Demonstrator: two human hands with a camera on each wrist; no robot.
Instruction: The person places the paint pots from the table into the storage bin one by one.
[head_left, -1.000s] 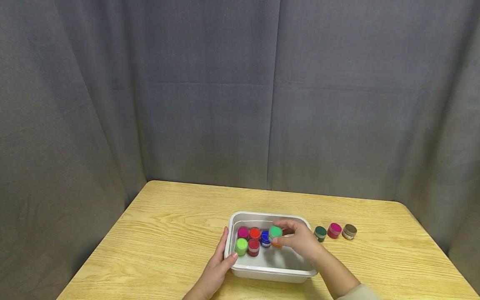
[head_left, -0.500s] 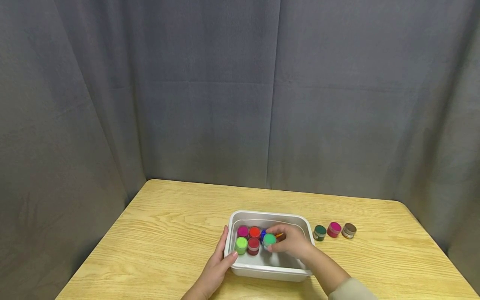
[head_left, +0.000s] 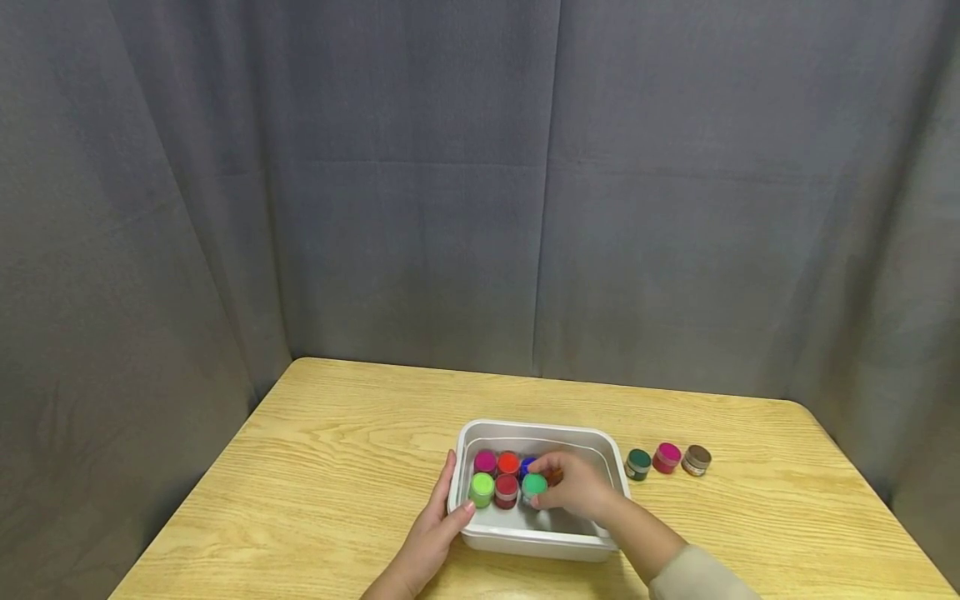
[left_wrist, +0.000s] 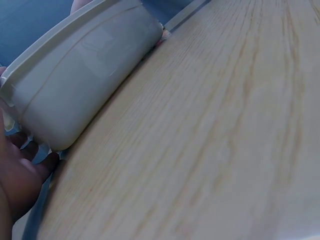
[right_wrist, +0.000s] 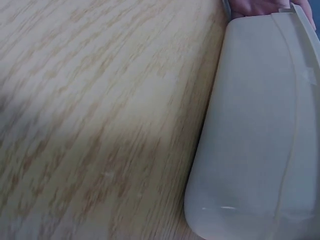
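Note:
In the head view my right hand (head_left: 577, 487) pinches a small jar with a teal-green lid (head_left: 535, 484), down inside a white plastic tub (head_left: 543, 543). To its left stand jars with a dark red lid (head_left: 506, 486) and a lime lid (head_left: 482, 485). Behind them are a magenta jar (head_left: 485, 462), an orange-red jar (head_left: 508, 463) and a blue jar (head_left: 527, 467). My fingers partly cover the blue jar and an orange-brown one (head_left: 554, 477). My left hand (head_left: 433, 533) holds the tub's left end, thumb at the rim, fingers along the outside wall.
Right of the tub, a dark green jar (head_left: 638, 464), a magenta-lidded jar (head_left: 667, 457) and a brown jar (head_left: 697, 460) stand in a row on the wooden table (head_left: 360, 433). Grey curtains (head_left: 420, 208) hang behind and at both sides.
My right hand has carried the teal-green jar left and down, from above the orange-brown jar to beside the dark red one. My left hand keeps its hold on the tub.

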